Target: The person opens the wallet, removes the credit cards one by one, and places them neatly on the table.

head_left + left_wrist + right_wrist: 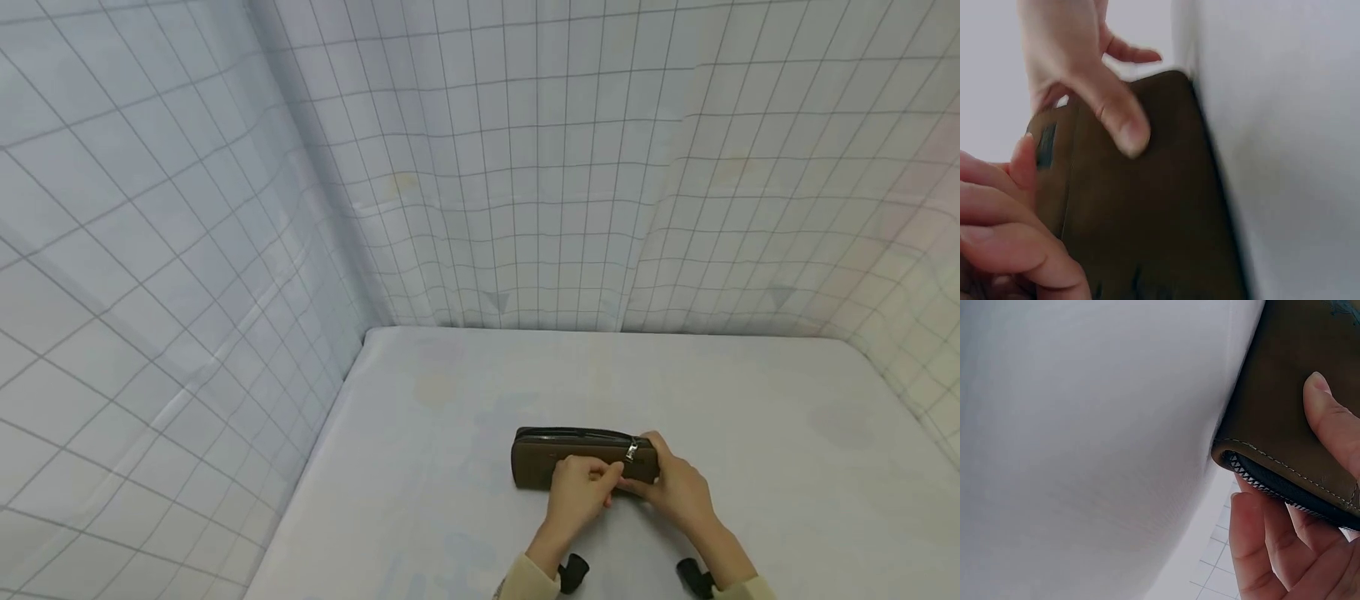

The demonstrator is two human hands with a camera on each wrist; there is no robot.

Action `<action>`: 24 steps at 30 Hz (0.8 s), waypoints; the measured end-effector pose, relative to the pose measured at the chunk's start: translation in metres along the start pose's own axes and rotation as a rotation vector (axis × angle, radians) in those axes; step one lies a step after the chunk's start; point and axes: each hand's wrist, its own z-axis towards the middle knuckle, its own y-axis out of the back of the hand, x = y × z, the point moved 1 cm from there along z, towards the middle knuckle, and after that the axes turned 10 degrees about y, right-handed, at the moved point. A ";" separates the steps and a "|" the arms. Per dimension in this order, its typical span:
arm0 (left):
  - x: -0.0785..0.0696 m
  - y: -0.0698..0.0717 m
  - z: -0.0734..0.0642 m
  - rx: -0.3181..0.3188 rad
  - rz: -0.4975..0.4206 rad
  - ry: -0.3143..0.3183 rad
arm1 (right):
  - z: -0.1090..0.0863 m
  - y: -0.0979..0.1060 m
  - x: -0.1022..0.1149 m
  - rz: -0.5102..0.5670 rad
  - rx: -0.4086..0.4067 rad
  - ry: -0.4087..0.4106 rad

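Observation:
A long brown zippered pencil case stands on its long side on the white table. Dark zipper teeth run along its upper edge, and a silver zipper pull hangs over the front face near the right end. My right hand grips that end, thumb on the front face and the other fingers behind. In front of the case is my left hand, fingers curled, with its fingertips right by the zipper pull. I cannot tell if they pinch it.
The white table spreads around the case. White cloth walls with a grid pattern enclose it at the back and sides. A black wrist device sits at my left wrist and another black device at my right.

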 end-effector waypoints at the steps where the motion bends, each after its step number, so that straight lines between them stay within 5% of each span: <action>1: 0.000 0.004 -0.001 -0.017 0.013 -0.019 | 0.000 0.000 0.000 0.001 -0.001 0.000; 5: 0.001 0.028 -0.004 -0.134 0.012 -0.122 | -0.002 0.000 0.001 0.018 0.007 0.002; 11: 0.014 0.069 0.002 -0.378 -0.158 -0.345 | -0.003 -0.001 0.002 0.037 0.045 -0.027; 14: 0.023 0.085 0.009 -0.444 -0.149 -0.386 | -0.002 -0.001 0.002 0.051 0.049 -0.025; 16: 0.029 0.091 0.014 -0.416 -0.099 -0.340 | -0.001 0.000 0.002 0.055 0.040 -0.016; 20: 0.042 0.091 0.019 -0.218 0.006 -0.164 | -0.001 0.000 0.001 0.042 0.014 -0.009; 24: 0.053 0.085 0.021 -0.072 0.052 -0.093 | 0.000 0.000 0.000 0.046 0.002 -0.003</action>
